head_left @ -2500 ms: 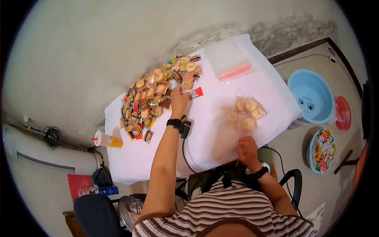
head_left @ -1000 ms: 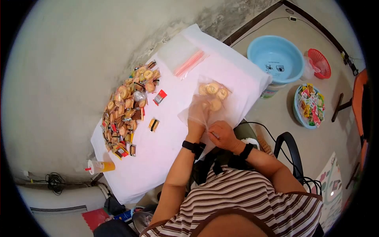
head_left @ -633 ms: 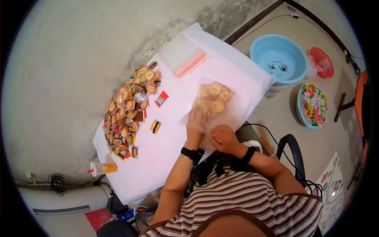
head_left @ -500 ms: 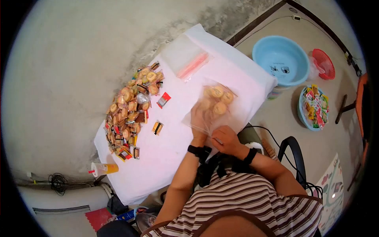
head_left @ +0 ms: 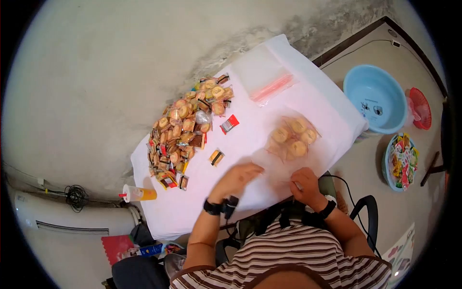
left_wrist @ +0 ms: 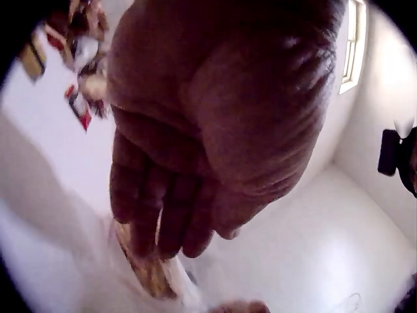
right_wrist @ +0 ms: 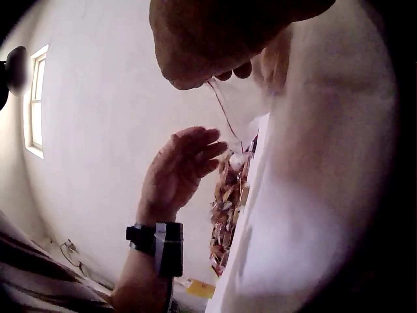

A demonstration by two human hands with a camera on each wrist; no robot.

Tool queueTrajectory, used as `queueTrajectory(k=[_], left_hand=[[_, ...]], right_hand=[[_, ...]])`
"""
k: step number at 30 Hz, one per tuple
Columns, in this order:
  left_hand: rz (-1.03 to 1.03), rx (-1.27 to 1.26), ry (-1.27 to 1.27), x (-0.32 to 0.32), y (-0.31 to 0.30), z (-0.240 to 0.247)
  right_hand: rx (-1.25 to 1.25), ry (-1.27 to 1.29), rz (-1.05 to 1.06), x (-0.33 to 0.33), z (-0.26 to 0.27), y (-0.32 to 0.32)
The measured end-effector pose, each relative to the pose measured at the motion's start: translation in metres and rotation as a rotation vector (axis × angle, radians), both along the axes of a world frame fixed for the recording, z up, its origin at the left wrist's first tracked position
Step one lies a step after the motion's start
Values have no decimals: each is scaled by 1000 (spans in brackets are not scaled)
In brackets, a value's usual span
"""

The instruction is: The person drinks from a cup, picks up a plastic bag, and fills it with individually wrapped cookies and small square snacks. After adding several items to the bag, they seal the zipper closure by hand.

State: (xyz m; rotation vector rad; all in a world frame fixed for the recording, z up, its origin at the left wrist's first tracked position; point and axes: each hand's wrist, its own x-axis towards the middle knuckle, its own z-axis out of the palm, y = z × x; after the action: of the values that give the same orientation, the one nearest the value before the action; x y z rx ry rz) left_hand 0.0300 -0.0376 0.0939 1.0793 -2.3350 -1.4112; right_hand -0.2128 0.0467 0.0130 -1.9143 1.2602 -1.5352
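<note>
A clear zip bag [head_left: 274, 164] lies toward the right of the white-covered table, with several round wrapped cookies [head_left: 299, 148] inside. My right hand [head_left: 306, 186] pinches the bag at its mouth; in the right wrist view a thin red edge of the bag runs from the fingertips. Just outside the bag's mouth, on its left, my left hand [head_left: 239, 178] holds nothing, its fingers extended. A large pile of wrapped cookies [head_left: 178, 130] spreads over the left of the table. Between pile and bag lie a red packet [head_left: 229, 124] and a dark-striped wrapped cookie [head_left: 216, 157].
Flat zip bags [head_left: 269, 79] with pink tops are stacked at the back. A cup of orange drink [head_left: 139, 193] lies near the left edge. On the floor to the right are a blue basin [head_left: 375, 96], a red basket [head_left: 421, 108] and a bowl of colourful packets [head_left: 400, 164].
My left hand went from the pile into the bag, over the cookies, and has now come out leftward. The striped cookie came to lie apart from the pile. My right hand stays at the bag's mouth.
</note>
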Motion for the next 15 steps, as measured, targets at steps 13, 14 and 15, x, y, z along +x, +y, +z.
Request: queueTrajectory(k=[13, 14, 15], left_hand=[[325, -990, -465, 39, -207, -51], [350, -967, -542, 46, -207, -55], [336, -965, -532, 47, -201, -55]], right_hand=[[-6, 10, -49, -8, -4, 3], [5, 0, -48, -7, -2, 3], [13, -15, -36, -5, 0, 5]])
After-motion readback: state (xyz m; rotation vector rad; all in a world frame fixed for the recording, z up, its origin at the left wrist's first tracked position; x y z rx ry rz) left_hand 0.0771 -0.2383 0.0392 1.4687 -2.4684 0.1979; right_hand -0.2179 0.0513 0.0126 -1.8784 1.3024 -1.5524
